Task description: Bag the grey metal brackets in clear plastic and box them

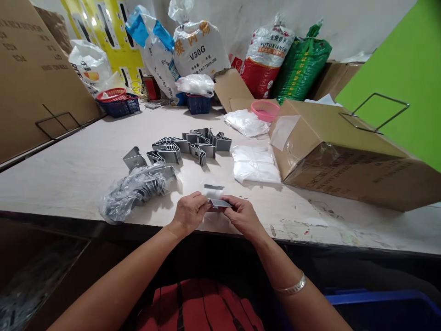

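Observation:
A grey bent bracket point(220, 203) is between my two hands above the table's front edge. The fingers of my left hand point(189, 213) are pinched at its left end, while my right hand point(243, 215) grips the right end with thumb and fingers. Just behind it lies a small whitish, see-through piece with a dark edge point(213, 191); its kind is unclear. Farther back, several similar grey brackets point(167, 151) stand in nested rows. A clear plastic bag point(120, 195) with more grey brackets lies left of my left hand.
A stack of white bags point(257, 164) lies right of the brackets, beside a large cardboard box point(344, 151). Behind are a pink basket point(265, 110), a blue basket point(199, 105) and full sacks point(200, 48) along the wall. Another cardboard box point(44, 92) stands left.

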`<move>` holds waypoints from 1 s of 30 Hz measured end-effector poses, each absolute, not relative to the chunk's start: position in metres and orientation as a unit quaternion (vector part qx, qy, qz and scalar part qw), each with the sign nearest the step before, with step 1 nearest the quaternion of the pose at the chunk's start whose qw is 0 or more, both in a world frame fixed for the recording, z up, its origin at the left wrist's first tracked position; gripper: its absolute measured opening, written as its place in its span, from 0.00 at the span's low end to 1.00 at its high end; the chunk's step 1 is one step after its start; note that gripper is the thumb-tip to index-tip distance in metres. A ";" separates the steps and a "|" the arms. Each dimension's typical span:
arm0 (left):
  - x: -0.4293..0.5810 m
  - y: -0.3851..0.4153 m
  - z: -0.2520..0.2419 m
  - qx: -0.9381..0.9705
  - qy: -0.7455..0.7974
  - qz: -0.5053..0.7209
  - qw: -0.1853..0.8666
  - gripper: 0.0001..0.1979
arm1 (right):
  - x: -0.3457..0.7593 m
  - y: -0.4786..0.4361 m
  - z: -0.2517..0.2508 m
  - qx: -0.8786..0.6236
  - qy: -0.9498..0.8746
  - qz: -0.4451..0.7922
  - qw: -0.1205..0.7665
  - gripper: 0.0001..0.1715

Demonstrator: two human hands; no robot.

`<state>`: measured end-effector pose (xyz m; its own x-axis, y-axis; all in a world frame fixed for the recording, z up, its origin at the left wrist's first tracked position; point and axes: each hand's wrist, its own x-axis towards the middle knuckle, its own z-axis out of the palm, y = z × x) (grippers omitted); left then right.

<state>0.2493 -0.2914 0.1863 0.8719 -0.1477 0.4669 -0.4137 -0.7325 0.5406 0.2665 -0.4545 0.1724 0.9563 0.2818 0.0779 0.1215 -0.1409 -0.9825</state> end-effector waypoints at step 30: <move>0.248 -0.289 0.215 0.763 -0.042 0.062 0.643 0.07 | 0.269 -0.455 0.184 -0.848 -0.368 -0.167 0.343 0.13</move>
